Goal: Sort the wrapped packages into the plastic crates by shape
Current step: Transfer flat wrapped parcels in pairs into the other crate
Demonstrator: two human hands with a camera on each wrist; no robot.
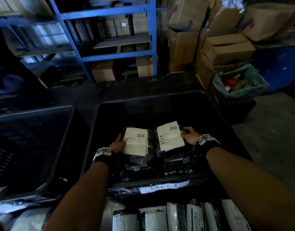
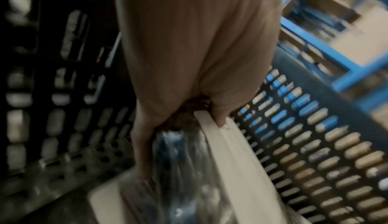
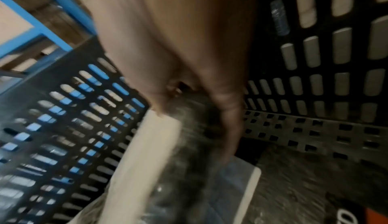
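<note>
Both hands are inside a large black slotted crate, each holding a flat dark plastic-wrapped package with a white label. My left hand grips the left package by its left edge, thumb on the label. My right hand grips the right package by its right edge. The two packages sit side by side above other dark wrapped packages in the crate. In the left wrist view the fingers pinch the package. The right wrist view shows fingers curled round the package.
A second black crate stands to the left. Several white and dark wrapped packages lie in a row at the near edge. Blue shelving and stacked cardboard boxes stand behind; a lined bin is at right.
</note>
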